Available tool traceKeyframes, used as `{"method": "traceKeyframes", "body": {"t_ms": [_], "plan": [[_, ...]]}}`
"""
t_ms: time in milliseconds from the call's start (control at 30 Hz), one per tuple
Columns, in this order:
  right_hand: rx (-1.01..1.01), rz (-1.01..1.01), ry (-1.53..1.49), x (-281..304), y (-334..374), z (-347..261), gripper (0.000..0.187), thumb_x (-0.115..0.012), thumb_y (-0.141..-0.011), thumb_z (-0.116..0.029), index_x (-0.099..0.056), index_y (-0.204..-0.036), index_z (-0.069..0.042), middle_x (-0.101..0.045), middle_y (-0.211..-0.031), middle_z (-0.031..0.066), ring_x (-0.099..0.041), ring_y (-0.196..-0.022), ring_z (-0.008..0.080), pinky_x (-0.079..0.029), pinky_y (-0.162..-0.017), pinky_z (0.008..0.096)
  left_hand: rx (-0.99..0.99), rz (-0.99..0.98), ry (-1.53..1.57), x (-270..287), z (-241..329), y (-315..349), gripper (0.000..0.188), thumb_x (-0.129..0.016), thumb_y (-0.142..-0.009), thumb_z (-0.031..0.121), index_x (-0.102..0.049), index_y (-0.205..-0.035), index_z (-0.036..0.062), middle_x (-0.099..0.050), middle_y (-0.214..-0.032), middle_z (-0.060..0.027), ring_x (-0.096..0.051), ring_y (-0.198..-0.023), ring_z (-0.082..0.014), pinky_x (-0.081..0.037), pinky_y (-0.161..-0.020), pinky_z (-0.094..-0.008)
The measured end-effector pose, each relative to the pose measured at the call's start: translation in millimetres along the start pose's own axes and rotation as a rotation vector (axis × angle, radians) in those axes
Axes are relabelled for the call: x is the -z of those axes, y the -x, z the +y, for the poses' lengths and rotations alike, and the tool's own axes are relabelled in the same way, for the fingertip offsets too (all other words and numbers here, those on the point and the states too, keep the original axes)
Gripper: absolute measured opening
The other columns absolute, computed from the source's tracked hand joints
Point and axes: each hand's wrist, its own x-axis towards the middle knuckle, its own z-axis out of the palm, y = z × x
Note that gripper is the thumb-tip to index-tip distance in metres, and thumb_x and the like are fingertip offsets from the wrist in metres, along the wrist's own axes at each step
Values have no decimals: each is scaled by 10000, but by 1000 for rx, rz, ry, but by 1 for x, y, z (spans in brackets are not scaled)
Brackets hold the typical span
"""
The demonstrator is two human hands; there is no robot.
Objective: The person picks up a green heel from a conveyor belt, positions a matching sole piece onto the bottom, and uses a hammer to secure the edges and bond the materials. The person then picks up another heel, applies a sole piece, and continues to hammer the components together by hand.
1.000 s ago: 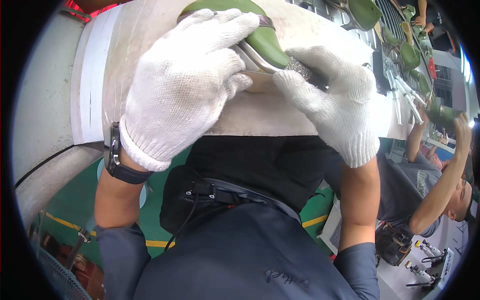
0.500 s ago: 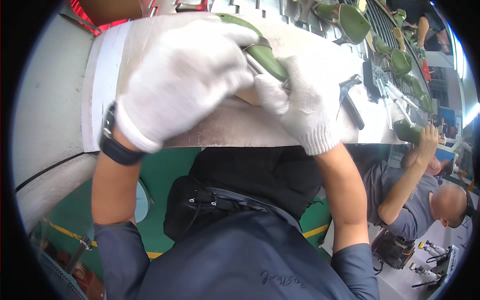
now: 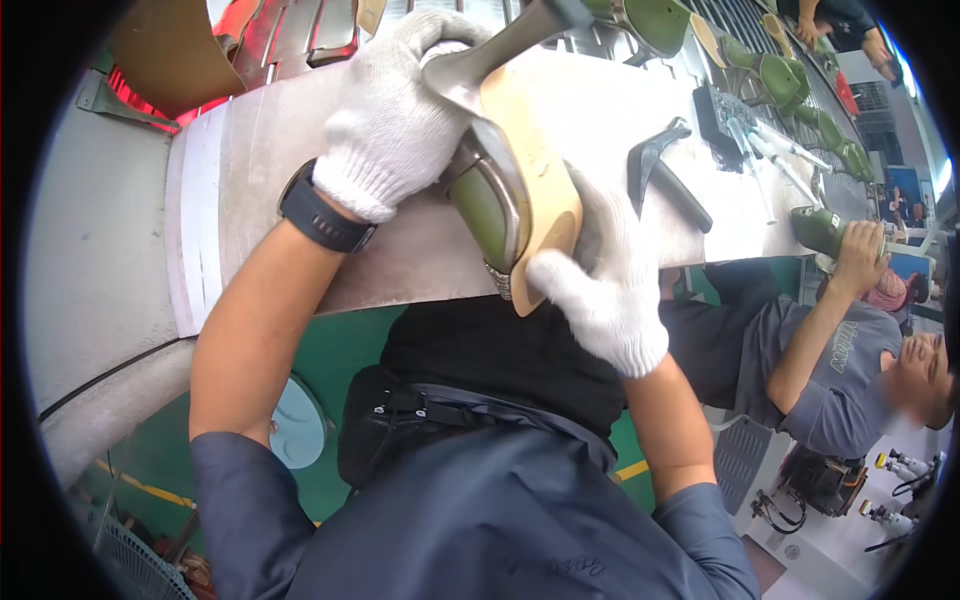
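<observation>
Between my two white-gloved hands is a high-heeled shoe [image 3: 535, 160], tilted, with its tan sole facing me and its grey heel pointing up and away. A green upper and a beaded band near the toe show along its left side. My left hand [image 3: 395, 125] is closed round the heel end, its fingers partly hidden behind the heel. At the toe end, my right hand [image 3: 615, 285] grips the shoe, thumb on the sole's edge and fingers on the far side. The toe reaches slightly past the near edge of the pale worktable [image 3: 260, 200].
A dark hammer-shaped tool [image 3: 680, 190] lies to the right, near a black holder [image 3: 715, 115] with white pen-like sticks [image 3: 770, 150]. Green shoes [image 3: 780, 80] line the rack beyond. A brown panel [image 3: 165, 55] stands far left. At right, a co-worker [image 3: 830, 350] holds a green shoe [image 3: 820, 228].
The shoe has been turned over: its green upper faced up before, now the sole and heel show. My left hand moved right and slightly away; my right hand came nearer to me.
</observation>
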Motion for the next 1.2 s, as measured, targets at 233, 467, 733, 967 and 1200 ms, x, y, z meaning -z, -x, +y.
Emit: {"method": "traceKeyframes", "body": {"t_ms": [233, 467, 733, 967, 1200], "plan": [[68, -21, 323, 2, 16, -11, 1076, -971, -815, -276, -392, -1660, 56, -569, -1533, 203, -605, -1391, 282, -520, -1150, 418, 116, 36, 78, -11, 8, 10, 244, -703, -994, 14, -737, -1233, -17, -784, -1079, -98, -733, -1006, -164, -573, -922, -311], [21, -77, 321, 7, 2, -29, 940, -941, -831, -209, -471, -1599, 59, -652, -1436, 153, -650, -1300, 238, -540, -1116, 398, 640, 151, 563, -25, 32, 10, 235, -722, -1090, 173, -712, -1215, -26, -777, -991, -58, -714, -866, -97, -593, -774, -264], [-238, -209, 35, 16, -23, -38, 692, -883, -877, -220, -608, -1443, 68, -744, -1174, 95, -718, -1041, 169, -593, -947, 339, 565, 65, 601, -10, 43, 13, 199, -695, -1094, 143, -706, -1211, -17, -787, -967, -73, -732, -862, -106, -593, -734, -270], [-278, -351, 73, 14, -40, -51, 636, -858, -867, -341, -697, -1358, 31, -764, -1136, 129, -719, -1014, 190, -597, -931, 360, 281, -75, 451, -5, 14, 15, 215, -670, -1046, 101, -720, -1222, -12, -783, -1025, -94, -738, -948, -163, -591, -865, -321], [249, -90, 535, 15, -28, -60, 637, -940, -815, -255, -700, -1344, 8, -754, -1118, 128, -723, -970, 200, -587, -897, 378, 90, -177, 493, -10, 17, 14, 338, -785, -892, 10, -718, -1223, -2, -769, -1167, -91, -723, -1075, -151, -581, -993, -327]]}}
